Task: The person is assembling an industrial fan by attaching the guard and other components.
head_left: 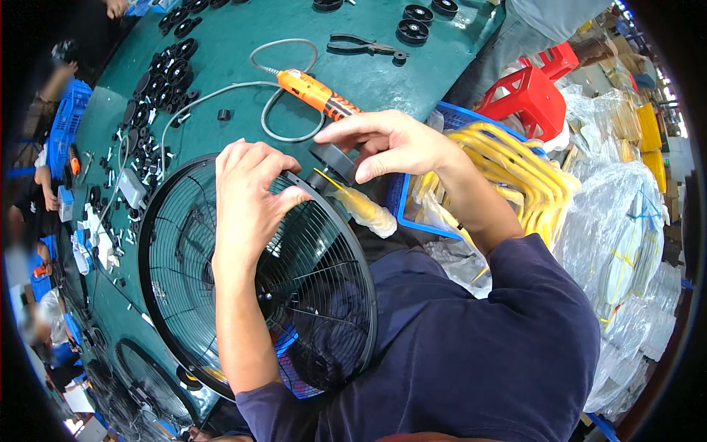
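Observation:
A round fan guard (173, 221) of black wire stands tilted at the table edge in front of me. My left hand (254, 177) is closed over its upper rim, fingers bent and thumb toward the right. My right hand (401, 144) holds a thick black disc (335, 160), like a wheel or knob, between thumb and fingers at the guard's right upper rim. Just below that disc, a yellow tube end (361, 206) wrapped in clear plastic sticks out beside the guard. An orange electric screwdriver (313, 92) with a grey cord lies just beyond my right hand.
Pliers (364, 48) and several black round parts (412, 31) lie on the green table (243, 74). More black parts and screws cover its left side. At right stand a blue crate (398, 202) of yellow bent tubes (508, 162) and a red stool (530, 103). Other people work at far left.

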Action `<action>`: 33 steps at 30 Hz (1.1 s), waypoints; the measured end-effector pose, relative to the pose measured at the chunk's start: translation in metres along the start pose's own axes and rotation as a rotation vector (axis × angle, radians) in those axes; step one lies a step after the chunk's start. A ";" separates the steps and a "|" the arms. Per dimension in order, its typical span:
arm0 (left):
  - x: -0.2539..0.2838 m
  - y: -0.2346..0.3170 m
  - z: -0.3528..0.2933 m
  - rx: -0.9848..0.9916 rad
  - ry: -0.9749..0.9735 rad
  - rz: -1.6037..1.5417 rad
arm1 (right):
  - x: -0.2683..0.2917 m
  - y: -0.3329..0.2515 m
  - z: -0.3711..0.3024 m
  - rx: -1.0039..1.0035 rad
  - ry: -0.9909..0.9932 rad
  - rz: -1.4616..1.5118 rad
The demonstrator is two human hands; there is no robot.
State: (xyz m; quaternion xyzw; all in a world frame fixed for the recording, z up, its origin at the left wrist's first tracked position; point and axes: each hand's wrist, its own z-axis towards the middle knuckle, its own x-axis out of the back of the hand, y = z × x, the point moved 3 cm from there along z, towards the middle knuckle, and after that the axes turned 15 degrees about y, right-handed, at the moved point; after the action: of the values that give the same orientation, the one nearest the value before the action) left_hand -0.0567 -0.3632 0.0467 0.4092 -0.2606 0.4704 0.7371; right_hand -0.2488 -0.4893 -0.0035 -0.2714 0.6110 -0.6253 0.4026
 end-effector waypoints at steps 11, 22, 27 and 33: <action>0.002 0.000 -0.001 0.048 0.002 -0.027 | -0.021 0.000 0.014 -0.218 0.327 -0.552; 0.005 -0.001 -0.006 0.058 -0.018 -0.056 | -0.007 0.018 0.003 -0.411 0.227 -0.453; 0.003 0.001 -0.007 0.059 -0.008 -0.062 | -0.008 0.011 -0.002 -0.149 0.462 -0.267; -0.001 -0.002 0.001 0.041 0.015 -0.064 | 0.012 0.004 -0.008 -0.222 0.275 -0.116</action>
State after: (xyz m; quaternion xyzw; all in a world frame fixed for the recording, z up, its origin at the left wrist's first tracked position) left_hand -0.0552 -0.3650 0.0460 0.4286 -0.2321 0.4549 0.7453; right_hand -0.2608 -0.4948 -0.0098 -0.2609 0.7088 -0.6075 0.2461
